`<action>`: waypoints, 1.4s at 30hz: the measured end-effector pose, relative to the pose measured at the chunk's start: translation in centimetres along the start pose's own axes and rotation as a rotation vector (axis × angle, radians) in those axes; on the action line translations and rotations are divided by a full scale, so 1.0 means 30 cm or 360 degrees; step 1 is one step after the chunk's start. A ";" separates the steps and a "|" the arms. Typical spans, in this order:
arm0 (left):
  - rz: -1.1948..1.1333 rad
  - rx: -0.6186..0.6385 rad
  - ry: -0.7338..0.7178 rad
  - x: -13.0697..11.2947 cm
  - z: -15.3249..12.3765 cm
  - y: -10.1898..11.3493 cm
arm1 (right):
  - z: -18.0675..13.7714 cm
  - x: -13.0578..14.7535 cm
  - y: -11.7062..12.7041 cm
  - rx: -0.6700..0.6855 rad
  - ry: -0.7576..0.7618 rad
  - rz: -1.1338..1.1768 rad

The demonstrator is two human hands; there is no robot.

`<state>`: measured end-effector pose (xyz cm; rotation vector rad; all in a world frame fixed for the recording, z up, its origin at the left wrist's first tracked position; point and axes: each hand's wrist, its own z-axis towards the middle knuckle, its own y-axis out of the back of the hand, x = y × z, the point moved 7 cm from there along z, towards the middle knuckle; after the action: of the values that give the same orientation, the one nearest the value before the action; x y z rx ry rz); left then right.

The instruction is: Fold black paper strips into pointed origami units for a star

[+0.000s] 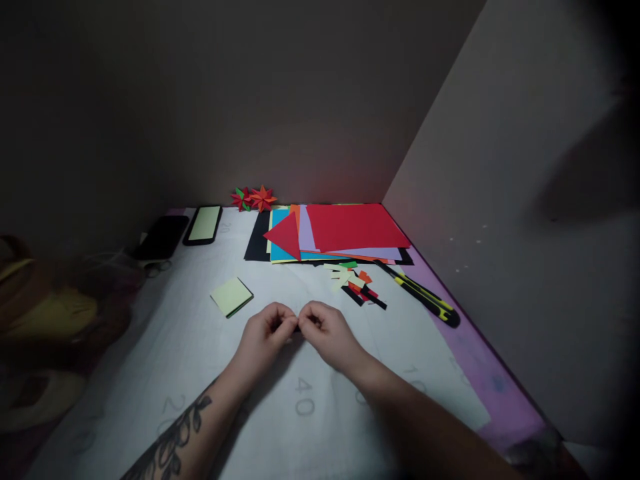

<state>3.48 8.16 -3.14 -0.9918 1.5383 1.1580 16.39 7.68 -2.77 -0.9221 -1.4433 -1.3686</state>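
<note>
Paper scrap between pinching hands

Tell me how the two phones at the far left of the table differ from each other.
The right phone has a lit, pale yellow-green screen; the left phone is dark all over. The right phone lies nearly in line with the table's length, while the left phone is turned more slantwise, with cables by its near end. The right phone lies closer to the paper stars. Both lie flat, side by side, far from the hands.
</note>
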 end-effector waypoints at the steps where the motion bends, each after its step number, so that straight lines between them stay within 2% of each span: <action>1: -0.0076 -0.0006 0.0008 0.003 0.001 -0.003 | 0.001 -0.011 0.000 -0.0008 -0.0046 0.0040; 5: -0.0412 0.0020 0.0084 0.012 0.001 -0.015 | 0.006 -0.046 -0.003 0.0015 -0.0211 0.0255; 9: -0.0530 0.0052 0.0190 0.023 -0.003 -0.012 | 0.011 -0.060 0.011 -0.0009 -0.0274 0.0328; 13: -0.0495 0.0091 0.0237 0.034 -0.002 -0.006 | 0.012 -0.038 0.013 -0.0002 -0.0113 0.0080; 17: -0.0453 -0.0035 0.0196 0.035 0.003 0.016 | 0.006 -0.010 -0.018 0.0109 0.0084 -0.0215; 25: -0.0539 -0.0125 0.0220 0.024 0.006 0.038 | 0.010 -0.012 0.011 0.0117 0.0150 -0.0328; 30: -0.0366 -0.0115 0.0129 0.027 0.011 0.048 | 0.017 -0.019 0.045 -0.0056 0.0071 -0.0037; 34: -0.0042 0.0052 -0.0054 0.013 0.002 0.014 | 0.017 -0.006 -0.009 0.0105 0.0100 0.0044; 42: 0.0218 0.0071 -0.0249 -0.025 -0.014 0.037 | 0.023 -0.002 -0.019 0.0187 0.0066 -0.0049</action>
<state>2.51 8.04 -2.12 -0.7570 1.5177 1.2604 15.78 8.30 -2.97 -0.7948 -1.4952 -1.3029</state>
